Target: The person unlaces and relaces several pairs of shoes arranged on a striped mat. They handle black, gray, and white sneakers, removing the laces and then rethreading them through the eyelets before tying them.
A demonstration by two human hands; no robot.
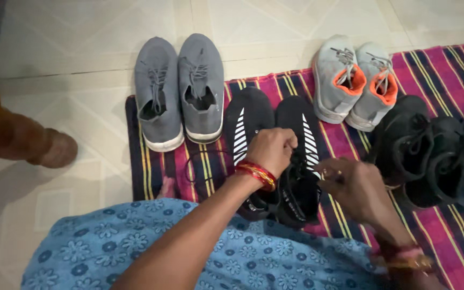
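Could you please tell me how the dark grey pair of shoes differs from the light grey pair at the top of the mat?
The dark grey pair is plain grey inside, while the light grey pair has an orange lining. The dark grey pair lies at the striped mat's left end, toes out on the tiled floor; the light grey pair lies further right, nearer the black shoes. Both are laced, set side by side, and untouched by either hand.
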